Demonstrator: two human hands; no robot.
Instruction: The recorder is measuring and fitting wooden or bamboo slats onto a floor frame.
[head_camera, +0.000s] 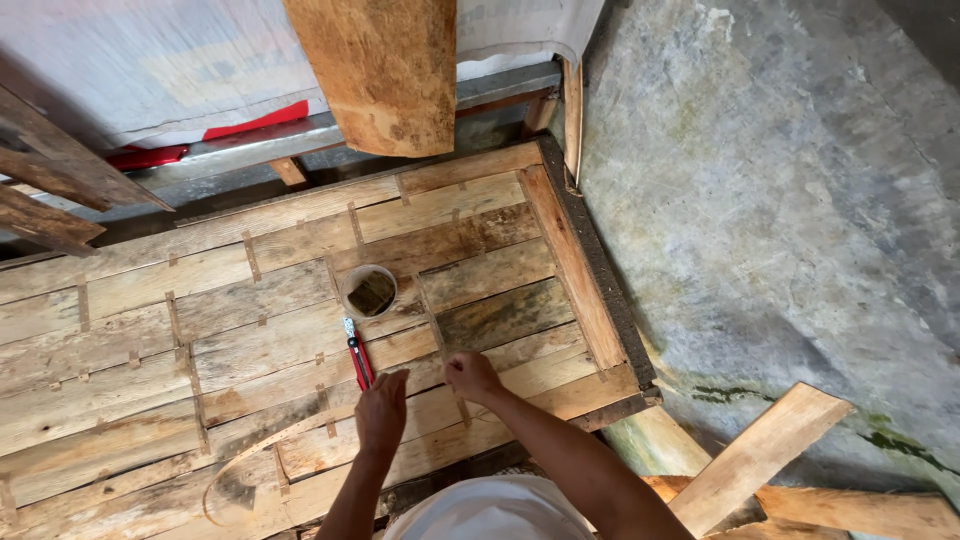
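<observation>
My left hand (381, 412) rests on a woven panel of flat wooden strips (150, 330), its fingers pointing toward a red-handled tool (358, 357) that lies just ahead of it. Whether the fingertips touch the tool I cannot tell. My right hand (470, 375) is closed in a pinch on the panel surface, a little to the right of the left hand; what it pinches is too small to see. A small round container (370, 291) with dark contents sits on the panel beyond the tool.
A thick wooden post (385, 70) stands at the far edge, with pale sheeting (130, 70) behind it. Rough concrete floor (780, 200) lies to the right. Loose boards (760, 455) lie at the lower right. A curved thin strip (250, 462) lies near me.
</observation>
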